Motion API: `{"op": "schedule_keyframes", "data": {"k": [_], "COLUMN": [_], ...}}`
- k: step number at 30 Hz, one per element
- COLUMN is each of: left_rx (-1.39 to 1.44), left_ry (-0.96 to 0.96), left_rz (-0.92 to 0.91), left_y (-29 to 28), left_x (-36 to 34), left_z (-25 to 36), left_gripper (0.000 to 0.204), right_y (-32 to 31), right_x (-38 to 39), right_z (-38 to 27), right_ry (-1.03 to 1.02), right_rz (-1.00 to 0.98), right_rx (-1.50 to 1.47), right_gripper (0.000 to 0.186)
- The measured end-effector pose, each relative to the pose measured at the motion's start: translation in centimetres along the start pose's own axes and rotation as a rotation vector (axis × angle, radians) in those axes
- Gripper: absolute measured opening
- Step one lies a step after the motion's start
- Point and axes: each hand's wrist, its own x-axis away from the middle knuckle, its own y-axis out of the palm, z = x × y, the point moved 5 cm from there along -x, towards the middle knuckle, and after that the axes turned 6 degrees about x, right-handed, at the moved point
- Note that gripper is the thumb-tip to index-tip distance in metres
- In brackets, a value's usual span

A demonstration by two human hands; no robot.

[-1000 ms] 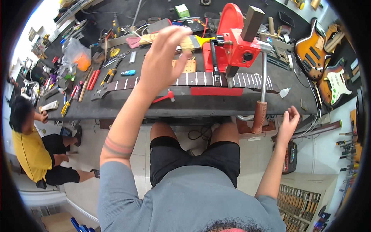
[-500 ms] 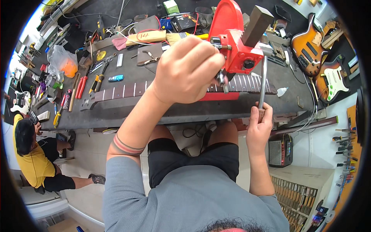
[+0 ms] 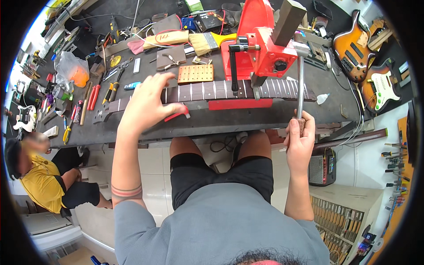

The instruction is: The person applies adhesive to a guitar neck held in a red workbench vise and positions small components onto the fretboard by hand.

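Observation:
My left hand [image 3: 148,104] is open, fingers apart, over the left part of a dark guitar neck [image 3: 198,91] with metal frets. Just below its thumb lies a small red tool [image 3: 176,114], its kind unclear. My right hand [image 3: 300,139] is wrapped around the brown grip of a press lever [image 3: 300,95]. That steel lever runs up to a red arbor press [image 3: 269,53] with a square steel ram [image 3: 289,22]. The ram's lower end comes down at the neck's frets, and a black-handled lever [image 3: 233,68] hangs beside it. Below the neck there is a red support block [image 3: 240,104].
An orange block with pins [image 3: 195,73] and a yellow-handled brush [image 3: 207,42] lie behind the neck. Pliers and other hand tools crowd the bench's left. Two sunburst guitar bodies [image 3: 351,51] stand at the right. A person in yellow [image 3: 42,181] sits at the left.
My left hand has left the press's black-handled lever, moved left and opened. My right hand stays on the press lever, almost unmoved. The person at the left has turned and lifted their head.

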Motion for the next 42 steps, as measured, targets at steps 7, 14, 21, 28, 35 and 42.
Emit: {"op": "schedule_keyframes", "data": {"k": [7, 14, 21, 28, 35, 42], "left_rx": [-0.068, -0.003, -0.058, -0.096, -0.115, -0.082], "left_ry": [-0.043, -0.094, -0.161, -0.195, -0.221, -0.050], "left_rz": [-0.036, 0.014, 0.039, 0.061, 0.029, 0.291], "left_y": [1.4, 2.3, 2.0, 1.7, 1.8, -0.1], "left_x": [1.5, 1.8, 2.8, 3.4, 3.2, 8.8], "left_z": [-3.1, -3.1, -3.6, -4.5, -4.0, -1.6], "left_gripper": [0.051, 0.050, 0.053, 0.055, 0.059, 0.040], "right_y": [-4.5, -3.7, 7.4, 6.5, 1.1, 1.5], "right_x": [-0.3, -18.0, -30.4, -31.5, -23.0, -14.3], "right_z": [-7.3, -18.7, -13.2, 1.4, -1.4, -2.8], "right_ry": [0.040, -0.458, -0.165, -0.093, -0.330, -0.722], "right_rz": [-0.283, -0.223, -0.489, -0.886, -0.735, -0.564], "right_rx": [-0.202, -0.041, 0.369, 0.391, 0.783, 0.770], "right_gripper": [0.068, 0.056, 0.039, 0.042, 0.040, 0.056]}}
